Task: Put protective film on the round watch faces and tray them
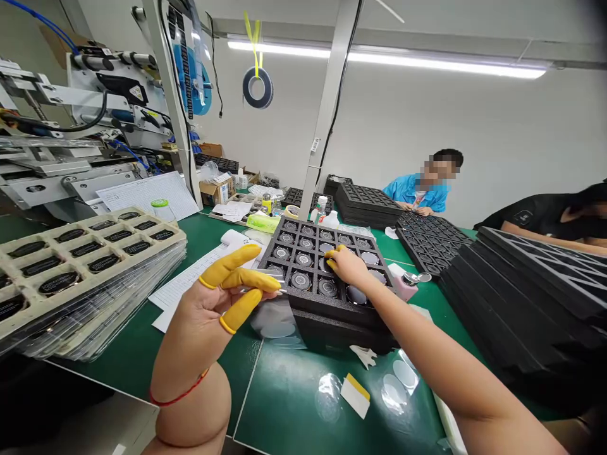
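Observation:
Yellow finger cots cover the fingertips of both hands. My left hand (203,309) is raised at the near left corner of a black foam tray (303,297), its thumb and fingers pinched around a thin, clear-looking strip whose kind I cannot make out. My right hand (349,266) reaches over the tray, fingers bent together at a round disc-shaped part in a middle cell; whether they grip anything is hidden. Other cells hold round parts (300,280) with printed rings, and some on the right look plain grey (355,294). The tray rests on a stack of black foam.
Left stands a stack of cream trays (118,251) with dark discs. Clear round films (328,395) and a white-yellow card (355,396) lie in front. A pink bottle (404,287) stands right, beside tall black tray stacks (512,303). Two people sit beyond.

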A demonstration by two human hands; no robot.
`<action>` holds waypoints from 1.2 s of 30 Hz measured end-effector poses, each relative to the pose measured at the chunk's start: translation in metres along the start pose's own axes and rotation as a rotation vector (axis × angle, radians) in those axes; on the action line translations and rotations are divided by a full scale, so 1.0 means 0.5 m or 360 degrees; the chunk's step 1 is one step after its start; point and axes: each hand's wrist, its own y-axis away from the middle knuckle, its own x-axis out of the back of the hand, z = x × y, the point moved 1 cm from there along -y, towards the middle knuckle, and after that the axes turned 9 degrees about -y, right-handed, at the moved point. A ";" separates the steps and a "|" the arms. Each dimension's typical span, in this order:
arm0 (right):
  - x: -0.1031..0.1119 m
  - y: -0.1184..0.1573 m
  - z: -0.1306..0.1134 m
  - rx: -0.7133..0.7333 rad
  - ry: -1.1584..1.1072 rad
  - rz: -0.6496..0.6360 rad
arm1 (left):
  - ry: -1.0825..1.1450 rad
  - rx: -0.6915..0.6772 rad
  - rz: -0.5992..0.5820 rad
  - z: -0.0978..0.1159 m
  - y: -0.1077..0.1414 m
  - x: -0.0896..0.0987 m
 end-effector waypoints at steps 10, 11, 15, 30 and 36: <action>-0.015 -0.035 -0.072 0.0154 0.0160 0.0102 | 0.0196 0.0072 -0.0089 -0.005 -0.006 0.010; -0.027 -0.044 -0.082 0.0135 0.0134 0.0094 | 0.0222 0.0094 -0.0120 -0.006 -0.008 0.009; -0.061 -0.063 -0.101 -0.0048 -0.0036 0.0179 | 0.0249 0.0239 -0.0328 -0.016 -0.026 -0.003; 0.062 0.251 -0.117 0.1324 -0.0698 0.1159 | 0.0254 0.0659 -0.1148 -0.076 -0.054 -0.142; 0.057 0.328 -0.087 0.1279 -0.0506 0.1012 | 0.0092 0.0623 -0.1157 -0.087 -0.030 -0.193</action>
